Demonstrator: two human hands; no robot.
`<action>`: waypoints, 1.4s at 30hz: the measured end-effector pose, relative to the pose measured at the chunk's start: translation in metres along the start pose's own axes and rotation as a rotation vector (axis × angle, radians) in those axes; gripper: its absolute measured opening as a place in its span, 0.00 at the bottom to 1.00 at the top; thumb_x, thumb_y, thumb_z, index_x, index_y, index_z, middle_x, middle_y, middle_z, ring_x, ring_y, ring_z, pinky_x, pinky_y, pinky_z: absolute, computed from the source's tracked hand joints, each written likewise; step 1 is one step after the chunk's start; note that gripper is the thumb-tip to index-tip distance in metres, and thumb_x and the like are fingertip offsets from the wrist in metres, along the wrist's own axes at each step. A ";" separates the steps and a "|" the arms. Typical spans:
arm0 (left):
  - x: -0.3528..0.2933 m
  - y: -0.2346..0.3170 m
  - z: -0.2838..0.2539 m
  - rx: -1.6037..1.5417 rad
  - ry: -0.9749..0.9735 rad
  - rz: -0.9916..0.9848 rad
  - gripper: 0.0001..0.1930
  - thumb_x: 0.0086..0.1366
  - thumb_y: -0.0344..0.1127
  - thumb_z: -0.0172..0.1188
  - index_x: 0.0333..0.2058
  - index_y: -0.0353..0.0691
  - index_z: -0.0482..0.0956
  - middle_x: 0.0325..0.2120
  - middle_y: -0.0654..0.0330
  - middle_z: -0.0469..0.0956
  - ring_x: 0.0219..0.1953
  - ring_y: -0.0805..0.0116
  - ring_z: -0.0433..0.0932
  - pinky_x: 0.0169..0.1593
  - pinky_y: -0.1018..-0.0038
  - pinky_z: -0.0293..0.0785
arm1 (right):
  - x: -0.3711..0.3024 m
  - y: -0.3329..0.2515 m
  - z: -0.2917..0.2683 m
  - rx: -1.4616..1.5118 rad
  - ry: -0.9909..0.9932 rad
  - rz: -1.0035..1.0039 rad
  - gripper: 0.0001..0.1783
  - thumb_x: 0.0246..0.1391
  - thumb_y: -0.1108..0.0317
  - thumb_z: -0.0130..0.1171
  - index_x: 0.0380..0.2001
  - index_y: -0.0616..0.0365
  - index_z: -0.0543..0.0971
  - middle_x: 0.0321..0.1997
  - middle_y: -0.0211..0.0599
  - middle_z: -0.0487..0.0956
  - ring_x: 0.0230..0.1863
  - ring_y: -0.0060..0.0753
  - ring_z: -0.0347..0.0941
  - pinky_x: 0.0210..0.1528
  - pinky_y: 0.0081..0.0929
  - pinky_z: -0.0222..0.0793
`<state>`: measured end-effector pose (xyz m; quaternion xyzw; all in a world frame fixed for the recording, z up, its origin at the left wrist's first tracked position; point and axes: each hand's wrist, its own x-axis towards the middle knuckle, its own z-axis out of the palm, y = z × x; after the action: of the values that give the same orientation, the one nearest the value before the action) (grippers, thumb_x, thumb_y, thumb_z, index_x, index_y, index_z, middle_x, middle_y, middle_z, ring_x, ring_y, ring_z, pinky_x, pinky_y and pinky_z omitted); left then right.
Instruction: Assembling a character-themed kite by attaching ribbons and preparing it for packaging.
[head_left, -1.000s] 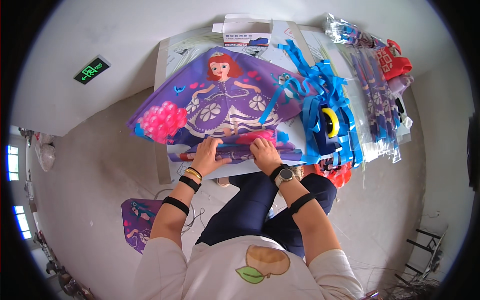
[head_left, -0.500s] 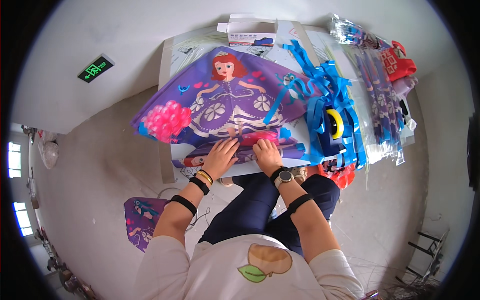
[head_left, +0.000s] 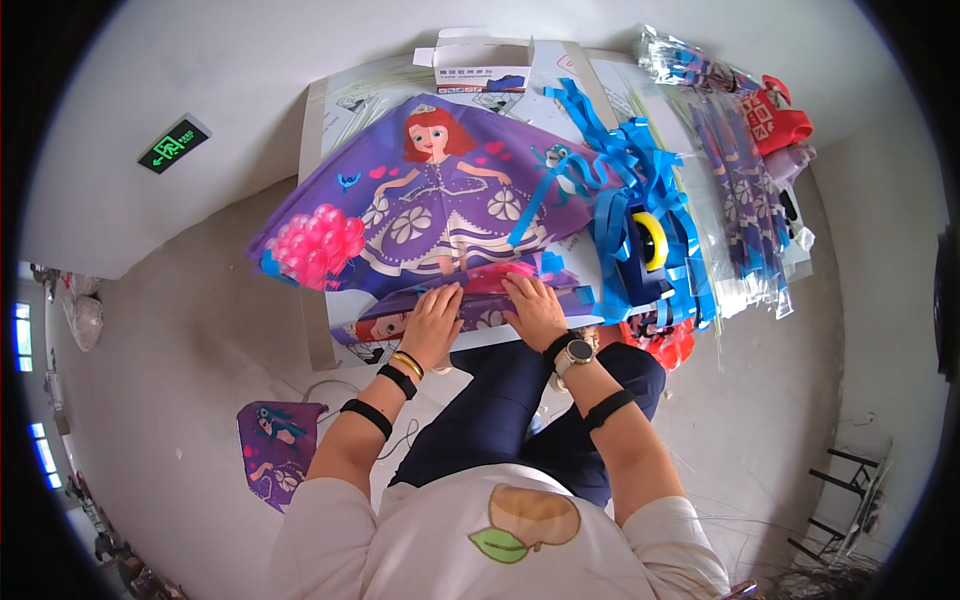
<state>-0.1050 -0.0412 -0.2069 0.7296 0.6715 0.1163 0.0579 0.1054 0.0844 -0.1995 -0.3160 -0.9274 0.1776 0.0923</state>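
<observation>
A purple kite (head_left: 437, 185) printed with a red-haired princess lies spread on the work table, its near edge folded over into a long flap (head_left: 490, 316). On that flap, left of the middle, rests my left hand (head_left: 436, 316), fingers stretched out and lying on the fabric. My right hand (head_left: 536, 308) lies a little to its right, its fingers apart and fingertips touching the pink part of the print. The undersides of both hands are hidden. Blue ribbon strips (head_left: 650, 170) overlap the kite's right corner. Beside them stands a dark blue tape dispenser (head_left: 638, 262) with a yellow ring.
A white carton (head_left: 483, 75) stands open at the table's back edge. On the right lie plastic-wrapped bundles of printed fabric (head_left: 745, 190) and a red bag (head_left: 778, 122). Another purple printed piece (head_left: 277, 447) is low on the left, near a cable. A dark metal frame (head_left: 840, 490) is at lower right.
The whole view has shifted slightly, so the table sits further left. My right hand's fingers have straightened and spread on the flap. Both hands remain on the kite's near edge.
</observation>
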 end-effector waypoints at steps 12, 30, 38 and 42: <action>-0.016 -0.002 0.023 0.009 -0.082 0.045 0.37 0.69 0.55 0.51 0.71 0.43 0.54 0.72 0.48 0.49 0.73 0.48 0.48 0.74 0.50 0.43 | -0.013 0.010 0.024 -0.100 0.067 0.005 0.35 0.56 0.53 0.59 0.66 0.52 0.67 0.67 0.33 0.68 0.67 0.38 0.62 0.69 0.42 0.55; -0.008 0.012 0.023 0.070 -0.145 0.016 0.40 0.67 0.46 0.56 0.71 0.40 0.50 0.72 0.47 0.48 0.73 0.46 0.47 0.74 0.49 0.41 | -0.220 0.218 -0.113 0.007 0.824 0.932 0.06 0.46 0.70 0.64 0.30 0.57 0.85 0.33 0.47 0.82 0.41 0.53 0.78 0.46 0.45 0.73; -0.003 0.016 0.022 0.118 -0.236 -0.021 0.41 0.67 0.45 0.57 0.72 0.39 0.47 0.72 0.45 0.45 0.74 0.46 0.45 0.75 0.50 0.39 | -0.362 0.335 -0.050 0.280 0.615 1.446 0.24 0.55 0.64 0.64 0.55 0.54 0.78 0.50 0.43 0.81 0.50 0.41 0.76 0.53 0.38 0.73; -0.004 0.016 0.024 0.166 -0.253 -0.017 0.41 0.67 0.46 0.57 0.71 0.38 0.47 0.72 0.45 0.45 0.74 0.46 0.45 0.75 0.50 0.40 | -0.369 0.339 -0.055 0.789 0.730 1.548 0.14 0.57 0.63 0.65 0.45 0.53 0.85 0.34 0.25 0.81 0.34 0.21 0.75 0.38 0.24 0.75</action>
<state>-0.0842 -0.0450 -0.2265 0.7350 0.6722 -0.0329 0.0826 0.5977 0.1208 -0.3025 -0.8264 -0.2459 0.3808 0.3340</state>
